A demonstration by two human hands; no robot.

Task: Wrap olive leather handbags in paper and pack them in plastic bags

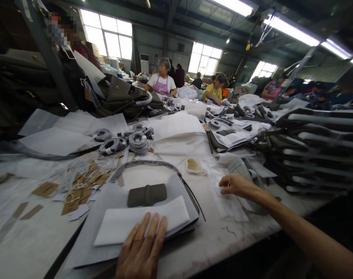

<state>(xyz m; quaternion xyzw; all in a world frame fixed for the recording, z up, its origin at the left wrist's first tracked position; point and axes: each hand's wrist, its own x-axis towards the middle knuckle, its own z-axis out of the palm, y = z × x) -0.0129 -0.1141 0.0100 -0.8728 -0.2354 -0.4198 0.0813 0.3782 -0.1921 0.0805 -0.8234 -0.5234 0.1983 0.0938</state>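
My left hand (141, 250) lies flat with fingers stretched out on a folded white sheet (135, 223) that covers part of a grey handbag (153, 193) lying on the table. The bag's dark olive clasp tab (146, 195) and its curved strap (147, 164) show above the sheet. My right hand (236, 185) reaches out to the right, fingers curled loosely, resting on thin clear plastic wrapping (223, 197) near a small plastic packet (194, 165). I cannot see anything gripped in it.
Brown paper tags with white strings (83, 182) lie scattered left. Coiled grey straps (121, 143) and white sheets (176, 128) sit further back. Stacked dark bags (319, 151) rise at the right. Several other workers (161, 83) sit at the far end. The table edge (252, 240) runs near me.
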